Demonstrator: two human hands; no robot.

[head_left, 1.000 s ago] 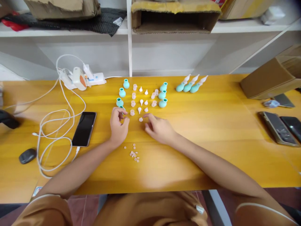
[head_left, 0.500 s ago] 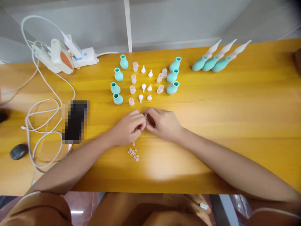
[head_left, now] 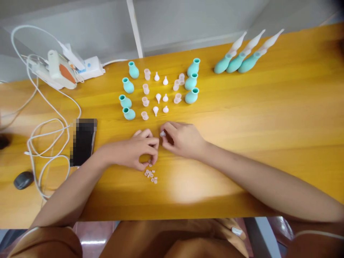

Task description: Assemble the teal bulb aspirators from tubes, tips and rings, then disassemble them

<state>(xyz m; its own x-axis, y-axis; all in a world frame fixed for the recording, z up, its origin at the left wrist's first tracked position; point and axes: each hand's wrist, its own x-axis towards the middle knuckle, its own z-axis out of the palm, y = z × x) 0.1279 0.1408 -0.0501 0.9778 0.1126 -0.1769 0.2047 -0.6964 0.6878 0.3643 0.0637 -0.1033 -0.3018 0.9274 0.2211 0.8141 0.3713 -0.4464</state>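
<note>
A small whitish piece [head_left: 162,134], partly hidden, sits pinched between the right hand's [head_left: 185,140] thumb and forefinger, while tiny pale-pink rings [head_left: 152,180] lie loosely clustered on the wooden tabletop [head_left: 242,118], variously turned, the farthest right by the left hand's [head_left: 134,150] fingertips, contact unclear
</note>
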